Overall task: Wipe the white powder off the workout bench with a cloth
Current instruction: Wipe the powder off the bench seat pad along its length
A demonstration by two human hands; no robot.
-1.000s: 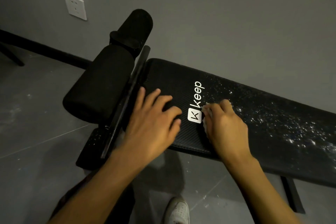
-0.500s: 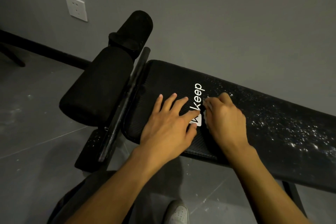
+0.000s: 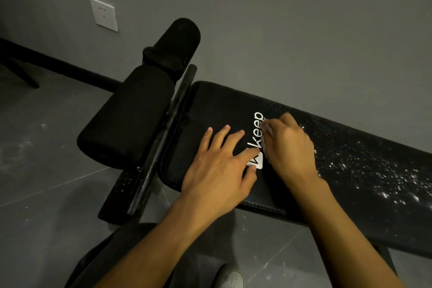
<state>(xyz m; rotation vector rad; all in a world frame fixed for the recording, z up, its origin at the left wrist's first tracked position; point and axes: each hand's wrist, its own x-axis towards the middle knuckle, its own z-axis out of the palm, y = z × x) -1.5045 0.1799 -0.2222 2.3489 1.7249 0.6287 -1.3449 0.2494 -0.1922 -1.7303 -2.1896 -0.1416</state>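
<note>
A black workout bench [image 3: 210,103] with a white "keep" logo runs from the centre to the right edge. White powder [image 3: 374,170] speckles its right half. My right hand [image 3: 289,149] lies on the pad just right of the logo, fingers curled over a small white cloth [image 3: 266,141] that peeks out from under it. Beside it, my left hand [image 3: 219,166] rests flat on the pad with straight, spread fingers, its thumb side covering part of the logo.
Two black foam rollers [image 3: 131,121] and a black bar [image 3: 163,140] stand at the bench's left end. A grey wall with a white socket [image 3: 104,14] is behind. Powder specks dot the grey floor [image 3: 35,147]. A white shoe [image 3: 230,278] shows below.
My left hand slid right along the pad until it met the logo. My right hand with the cloth moved slightly up the pad next to the "keep" lettering.
</note>
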